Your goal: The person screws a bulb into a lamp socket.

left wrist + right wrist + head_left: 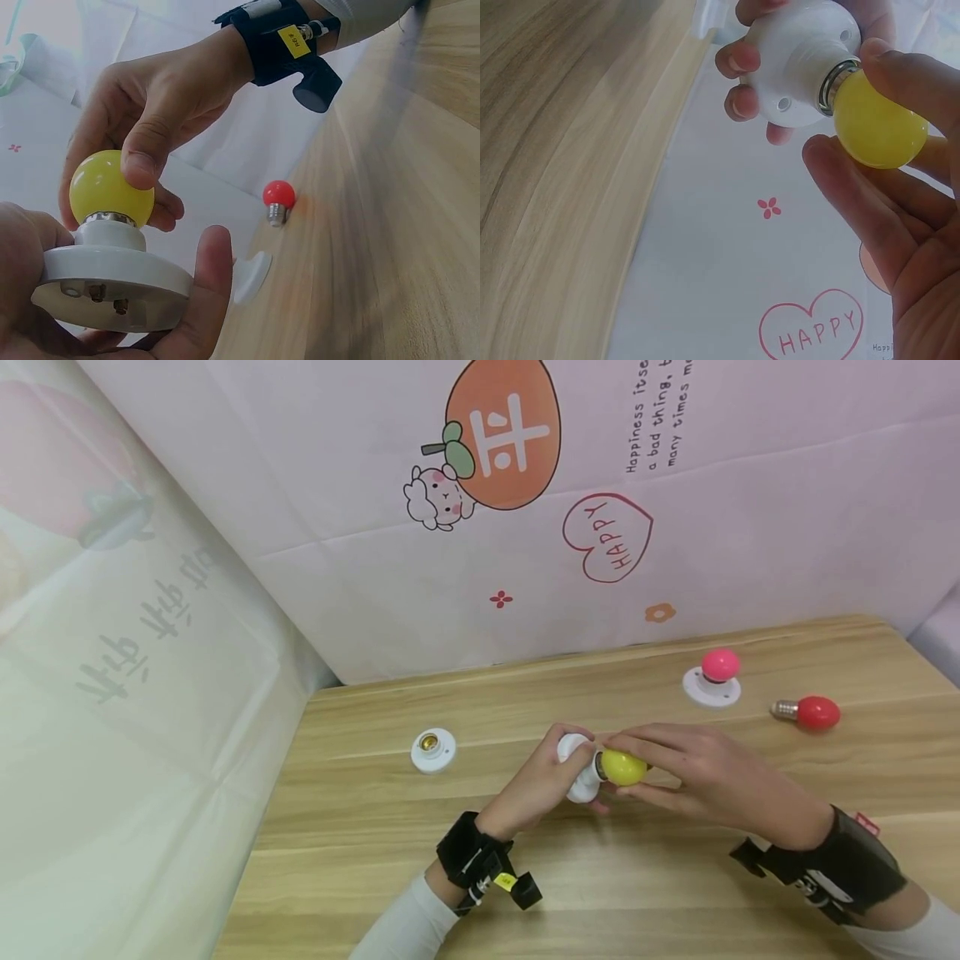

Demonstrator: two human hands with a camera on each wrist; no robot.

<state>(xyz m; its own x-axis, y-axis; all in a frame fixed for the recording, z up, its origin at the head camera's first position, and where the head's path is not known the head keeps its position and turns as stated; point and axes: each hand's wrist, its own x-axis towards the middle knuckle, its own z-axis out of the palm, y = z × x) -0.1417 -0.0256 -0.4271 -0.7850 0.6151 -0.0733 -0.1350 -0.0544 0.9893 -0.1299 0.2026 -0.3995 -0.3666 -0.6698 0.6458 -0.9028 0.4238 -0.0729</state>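
Note:
My left hand [546,781] grips a white round lamp holder [116,274] by its base, held up off the table and tilted. Fingers and thumb wrap the rim of the base, and small screws show on its underside in the left wrist view. A yellow light bulb [624,767] sits in the holder's socket, with a thin band of its metal cap visible at the socket's mouth [835,86]. Around the yellow glass, my right hand [708,777] has its thumb on one side and fingers on the other, pinching it.
On the wooden table [360,877], a lamp holder without a bulb [433,751] stands at left. Toward the back right is another holder [711,692] bearing a pink bulb [721,665]. A red bulb [817,713] lies beside it. Printed cloth [360,602] hangs behind the table.

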